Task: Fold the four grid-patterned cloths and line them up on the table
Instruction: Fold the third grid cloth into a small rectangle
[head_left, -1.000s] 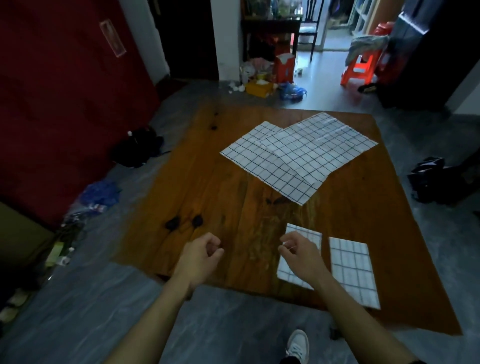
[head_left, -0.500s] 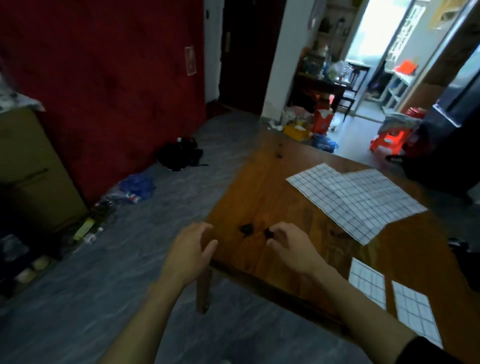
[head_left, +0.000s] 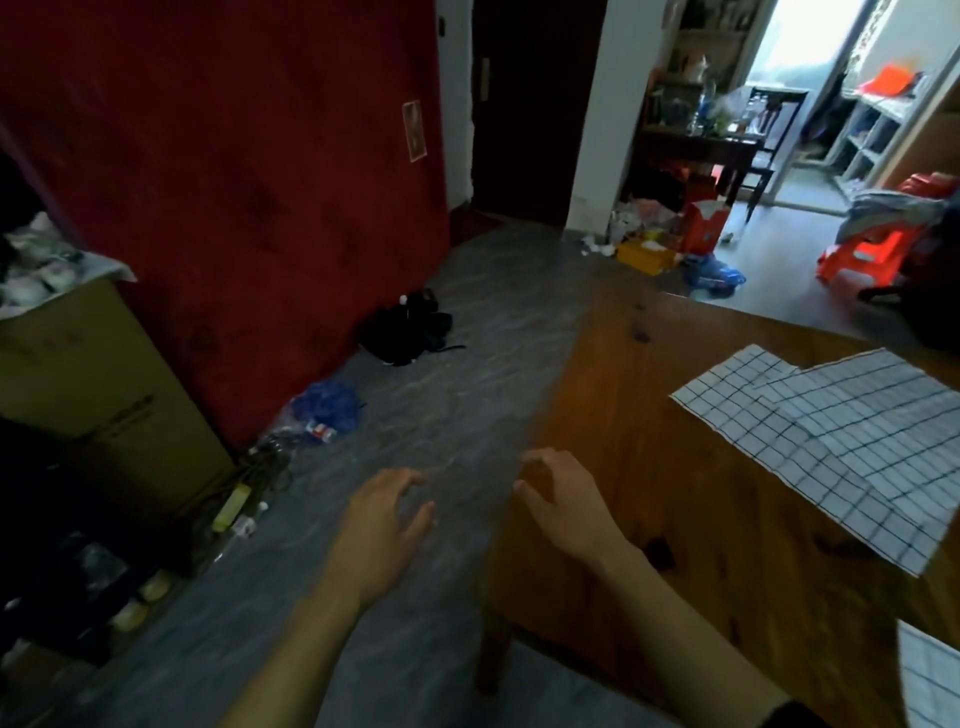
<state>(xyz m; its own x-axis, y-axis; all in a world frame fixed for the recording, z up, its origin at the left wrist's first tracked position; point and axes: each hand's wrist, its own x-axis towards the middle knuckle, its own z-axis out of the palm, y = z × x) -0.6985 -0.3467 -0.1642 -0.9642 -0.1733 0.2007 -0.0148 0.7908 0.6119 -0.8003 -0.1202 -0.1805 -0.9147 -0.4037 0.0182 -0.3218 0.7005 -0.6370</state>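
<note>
Standing at right: wooden table (head_left: 649, 415) on grey floor (head_left: 441, 415), red wall (head_left: 234, 182) behind. Cardboard box (head_left: 78, 374) at left (contents blurred). Two unfolded grid cloths (head_left: 831, 441) overlap on the table; a folded cloth (head_left: 930, 675) near its edge. Left hand (head_left: 379, 525) and right hand (head_left: 566, 509): fingers loosely spread, holding nothing.

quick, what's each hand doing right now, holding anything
Left hand: open, fingers loosely curled, holding nothing, over the floor.
Right hand: open, fingers loosely curled, holding nothing, at the table edge.
</note>
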